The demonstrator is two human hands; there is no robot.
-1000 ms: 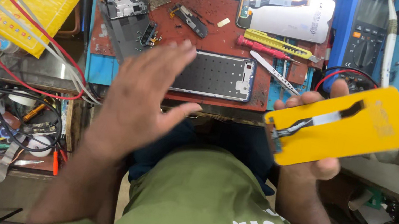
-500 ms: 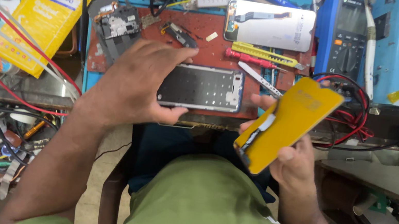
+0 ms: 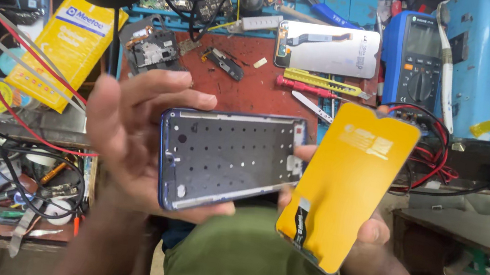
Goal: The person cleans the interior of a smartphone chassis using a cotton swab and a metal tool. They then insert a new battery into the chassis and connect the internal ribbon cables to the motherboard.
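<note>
Fingers (image 3: pixel 156 90) of the left hand (image 3: pixel 130 134) curl loosely round the short end of a blue phone frame (image 3: pixel 230 160), thumb under the lower edge, holding it flat with the bare, perforated inner plate facing up. Fingers (image 3: pixel 301 153) of the right hand (image 3: pixel 369 251) pinch a replacement display (image 3: pixel 346 187) with a yellow protective backing, gripping from behind, mostly hidden; only tips show at the left edge and a knuckle at the lower right. Black flex ribbon (image 3: pixel 301 222) hangs near the bottom of that display, just beside the frame's right end. Frame looks stripped and empty; display not yet seated in it, the two parts touching or nearly so at one edge, cannot tell which. Beyond the fingertips: red work mat (image 3: pixel 245 90) with a silver screen panel (image 3: pixel 328 49), red screwdriver (image 3: pixel 294 84), yellow cutter (image 3: pixel 320 81), and a blue multimeter (image 3: pixel 412 59) further right. Judging from this, fitting remains undone.
</note>
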